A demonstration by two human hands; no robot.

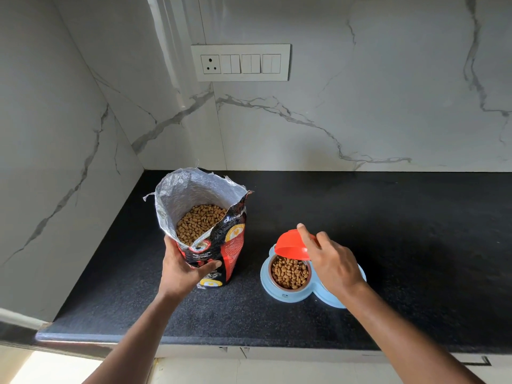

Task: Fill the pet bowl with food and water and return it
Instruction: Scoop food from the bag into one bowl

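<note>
A light-blue double pet bowl (279,293) sits on the black counter. Its left steel cup (289,273) is full of brown kibble. Its right cup is hidden under my right hand (331,266). That hand holds a red scoop (291,245) tipped mouth-down over the left cup. To the left stands an open black-and-red pet food bag (219,245) with a silver lining and kibble inside. My left hand (182,270) grips the bag's front near its torn rim.
The black granite counter (401,259) runs right, with its front edge (249,343) close to me. White marble walls meet in a corner at the back left. A white switch panel (240,62) is on the back wall.
</note>
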